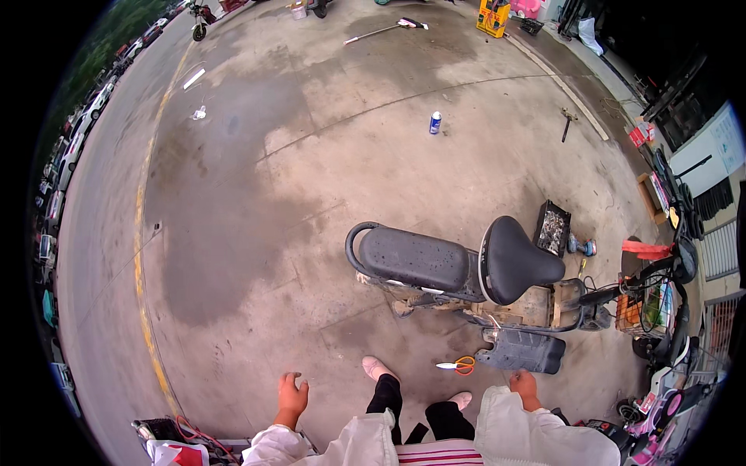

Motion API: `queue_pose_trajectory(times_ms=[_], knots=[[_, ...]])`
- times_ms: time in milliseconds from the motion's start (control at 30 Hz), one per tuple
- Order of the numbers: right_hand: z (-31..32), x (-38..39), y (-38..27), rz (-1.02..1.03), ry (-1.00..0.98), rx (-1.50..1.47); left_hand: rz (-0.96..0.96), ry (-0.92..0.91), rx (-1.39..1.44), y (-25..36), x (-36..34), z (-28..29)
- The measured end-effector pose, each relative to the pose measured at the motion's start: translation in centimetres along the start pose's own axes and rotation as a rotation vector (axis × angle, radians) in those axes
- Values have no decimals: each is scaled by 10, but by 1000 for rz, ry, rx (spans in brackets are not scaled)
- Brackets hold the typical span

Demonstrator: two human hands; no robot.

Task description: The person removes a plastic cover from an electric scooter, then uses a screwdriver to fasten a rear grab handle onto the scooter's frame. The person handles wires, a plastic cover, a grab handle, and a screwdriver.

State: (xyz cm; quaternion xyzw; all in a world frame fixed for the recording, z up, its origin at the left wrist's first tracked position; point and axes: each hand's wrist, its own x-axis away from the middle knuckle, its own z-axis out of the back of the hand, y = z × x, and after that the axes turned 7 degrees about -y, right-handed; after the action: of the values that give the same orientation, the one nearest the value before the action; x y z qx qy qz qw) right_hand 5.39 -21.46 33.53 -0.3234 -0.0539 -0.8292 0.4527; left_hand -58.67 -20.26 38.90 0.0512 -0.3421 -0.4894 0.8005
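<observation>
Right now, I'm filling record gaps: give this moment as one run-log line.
left hand: empty, open | right hand: grip unclear, near dark panel | orange-handled scissors: on ground | bike: beyond panel

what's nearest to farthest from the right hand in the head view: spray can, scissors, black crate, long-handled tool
From the right hand:
1. Scissors, left of it
2. Black crate, ahead, slightly right
3. Spray can, farther ahead, to the left
4. Long-handled tool, near the top edge
</observation>
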Motion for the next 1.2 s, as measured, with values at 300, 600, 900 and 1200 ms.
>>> queue_pose_trajectory(times_ms=[300, 600, 900, 1200], knots=[[-63, -48, -377, -76, -361, -1231, 822, -257, 14, -225, 124, 104], [-141, -151, -504, -774, 66, -1615, 544, -411, 58, -178, -43, 156], [-157, -154, -529, -909, 347, -1680, -14, -169, -31, -13, -304, 268], [-43, -123, -555, -627, 171, -2017, -383, -912, -92, 306, -443, 104]])
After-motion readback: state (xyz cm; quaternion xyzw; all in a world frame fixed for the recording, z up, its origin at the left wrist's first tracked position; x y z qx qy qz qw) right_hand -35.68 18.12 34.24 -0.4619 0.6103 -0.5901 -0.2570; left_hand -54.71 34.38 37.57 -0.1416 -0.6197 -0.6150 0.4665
